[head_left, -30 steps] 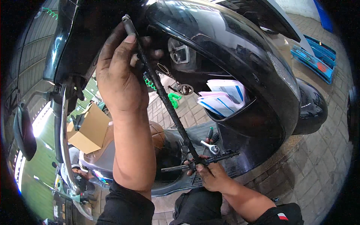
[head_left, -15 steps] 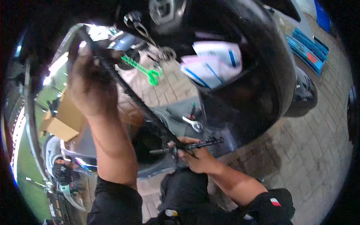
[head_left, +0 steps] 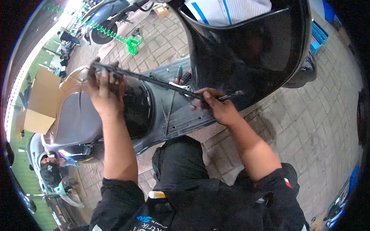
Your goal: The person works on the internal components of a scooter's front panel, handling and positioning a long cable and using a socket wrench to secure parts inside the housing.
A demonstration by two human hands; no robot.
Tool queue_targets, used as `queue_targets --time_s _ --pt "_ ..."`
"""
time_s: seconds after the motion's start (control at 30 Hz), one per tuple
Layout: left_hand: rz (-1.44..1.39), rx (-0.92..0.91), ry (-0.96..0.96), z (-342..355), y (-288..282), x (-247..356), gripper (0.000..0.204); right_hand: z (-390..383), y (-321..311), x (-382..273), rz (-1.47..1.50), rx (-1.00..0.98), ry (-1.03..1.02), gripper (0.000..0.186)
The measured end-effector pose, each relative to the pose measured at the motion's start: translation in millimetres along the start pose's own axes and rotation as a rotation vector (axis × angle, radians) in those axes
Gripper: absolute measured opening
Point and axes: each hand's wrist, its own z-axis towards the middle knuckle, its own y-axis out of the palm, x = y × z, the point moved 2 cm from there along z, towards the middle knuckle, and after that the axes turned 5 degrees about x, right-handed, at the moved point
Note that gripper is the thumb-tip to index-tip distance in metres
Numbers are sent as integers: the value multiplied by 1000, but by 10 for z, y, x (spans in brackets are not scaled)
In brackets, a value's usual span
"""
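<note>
A long, thin black cable-like strip (head_left: 154,81) stretches between my two hands above the scooter's footboard (head_left: 183,117); its exact kind is unclear. Its left end is in the curled fingers of my left hand (head_left: 105,90), over the front of the seat. My right hand (head_left: 220,108) pinches the other end near the black front panel (head_left: 246,50), and a short dark piece sticks out past the fingers. Behind the strip, a silver tool (head_left: 179,87) lies on the footboard beside a green-and-black-handled screwdriver (head_left: 178,74) and a red-and-black handle (head_left: 187,77).
White papers (head_left: 231,9) with blue stripes fill the front panel's pocket. Left of me are the scooter seat (head_left: 73,111) and an open cardboard box (head_left: 42,98). A green coiled hose (head_left: 132,46) lies on the paving. A person in a dark cap (head_left: 52,175) is at lower left.
The strip has swung from steeply slanted to flatter. My left hand has come down, and my right hand has moved up and rightward. My view has shifted, showing more of the seat and footboard.
</note>
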Motion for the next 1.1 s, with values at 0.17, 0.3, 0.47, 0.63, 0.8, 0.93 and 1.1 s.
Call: queue_targets --time_s 0.17,0.3,0.47,0.63,0.8,0.93,1.1 --pt "-481 -90 -304 -294 -124 -858 60 -579 -252 -589 -257 175 76 32" --pt "388 -327 -331 -359 49 -1532 47 -1375 -441 -707 -643 510 138 30" --pt "776 -384 -56 -92 474 -2037 34 -1813 -690 -864 -814 364 298 27" --pt "914 -367 119 -77 778 -2324 34 -1859 -792 -1074 -1034 191 393 18" --pt "750 -400 31 -396 969 -2317 29 -1896 -681 -1072 -1207 -106 214 27" --pt "531 -423 71 -941 1053 -2016 31 -2126 -832 -1161 -1425 -200 252 29" --pt "622 -894 320 -2059 850 -1967 79 -2626 -1252 -1347 -1543 34 415 16"
